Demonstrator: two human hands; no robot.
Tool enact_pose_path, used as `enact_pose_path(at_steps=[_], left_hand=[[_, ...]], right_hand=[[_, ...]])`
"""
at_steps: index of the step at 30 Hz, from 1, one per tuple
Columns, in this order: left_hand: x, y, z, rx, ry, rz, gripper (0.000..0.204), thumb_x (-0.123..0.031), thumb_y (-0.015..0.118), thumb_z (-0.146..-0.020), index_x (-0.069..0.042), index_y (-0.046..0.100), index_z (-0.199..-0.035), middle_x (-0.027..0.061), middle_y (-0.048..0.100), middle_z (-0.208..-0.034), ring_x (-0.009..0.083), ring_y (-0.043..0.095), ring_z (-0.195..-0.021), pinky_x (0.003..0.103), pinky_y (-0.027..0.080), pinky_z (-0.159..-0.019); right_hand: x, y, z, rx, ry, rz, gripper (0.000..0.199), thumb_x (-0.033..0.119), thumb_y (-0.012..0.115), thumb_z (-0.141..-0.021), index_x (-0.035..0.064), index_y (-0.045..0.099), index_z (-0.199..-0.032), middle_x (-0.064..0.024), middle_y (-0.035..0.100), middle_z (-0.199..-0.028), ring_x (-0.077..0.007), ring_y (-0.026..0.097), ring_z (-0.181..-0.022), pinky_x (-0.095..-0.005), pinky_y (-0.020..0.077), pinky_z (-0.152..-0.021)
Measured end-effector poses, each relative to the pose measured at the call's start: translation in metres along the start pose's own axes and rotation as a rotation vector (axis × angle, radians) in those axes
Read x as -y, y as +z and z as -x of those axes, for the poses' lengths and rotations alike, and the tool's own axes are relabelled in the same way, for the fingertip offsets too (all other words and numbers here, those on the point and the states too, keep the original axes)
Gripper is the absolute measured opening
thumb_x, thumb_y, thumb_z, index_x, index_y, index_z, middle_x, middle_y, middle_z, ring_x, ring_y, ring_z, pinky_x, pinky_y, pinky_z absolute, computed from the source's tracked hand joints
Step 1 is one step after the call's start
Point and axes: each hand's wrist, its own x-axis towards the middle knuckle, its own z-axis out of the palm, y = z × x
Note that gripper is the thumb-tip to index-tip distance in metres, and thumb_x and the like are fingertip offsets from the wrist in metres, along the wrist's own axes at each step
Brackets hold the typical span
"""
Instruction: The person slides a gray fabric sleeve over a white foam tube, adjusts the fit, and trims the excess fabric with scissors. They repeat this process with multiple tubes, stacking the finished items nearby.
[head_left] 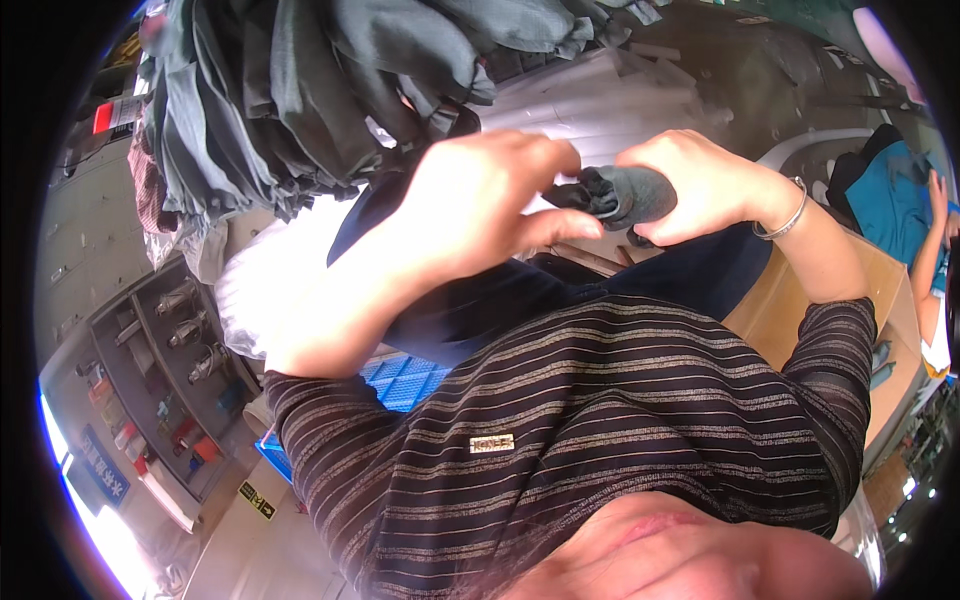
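Note:
My right hand [700, 185], with a metal bangle on the wrist, is closed around a rolled dark grey-green piece of cloth [640, 195]. My left hand [480, 205] is just left of it, fingers curled, and its fingertips pinch the roll's folded end. Both hands are raised in front of my striped dark top [600, 420]. Below them a dark navy cloth [500, 300] lies over my lap.
A heap of grey-green garments [300, 90] hangs at the upper left. A white bag [255, 300] and a blue crate [400, 380] are at my left, beside a shelf of small items [160, 380]. A brown cardboard surface [880, 290] and another person in teal [900, 200] are on the right.

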Motion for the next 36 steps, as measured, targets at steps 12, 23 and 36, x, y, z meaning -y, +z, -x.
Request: enact_pose_path(at_steps=[12,23,36], left_hand=[[-0.027,0.003,0.004,0.035,0.154,0.272,0.043,-0.039,0.054,-0.098,-0.001,0.059,-0.078,0.0118,0.054,-0.061,0.0319,0.057,-0.056,0.038,0.045,-0.052],[-0.023,0.005,0.011,-0.147,0.192,0.285,0.035,-0.019,0.05,-0.1,-0.003,0.054,-0.069,0.011,0.049,-0.057,0.0327,0.048,-0.051,0.041,0.037,-0.05],[-0.027,0.012,0.008,0.07,-0.121,0.584,0.047,-0.028,0.048,-0.104,0.0,0.052,-0.067,0.0056,0.045,-0.057,0.0198,0.039,-0.052,0.035,0.035,-0.051]], right_hand=[[0.04,-0.016,0.021,0.205,0.021,-0.02,0.037,0.023,0.076,-0.063,0.0017,0.065,-0.091,-0.0102,0.066,-0.076,-0.023,0.063,-0.068,-0.0345,0.051,-0.067],[0.052,0.017,0.015,-0.177,-0.161,-0.067,0.039,0.024,0.079,-0.07,0.002,0.065,-0.098,-0.0143,0.067,-0.079,-0.0254,0.066,-0.071,-0.0356,0.0508,-0.065],[0.024,0.006,0.034,-0.1,0.039,0.07,0.038,0.02,0.072,-0.061,0.0009,0.065,-0.093,-0.0172,0.066,-0.074,-0.0318,0.065,-0.069,-0.0387,0.0519,-0.069]])
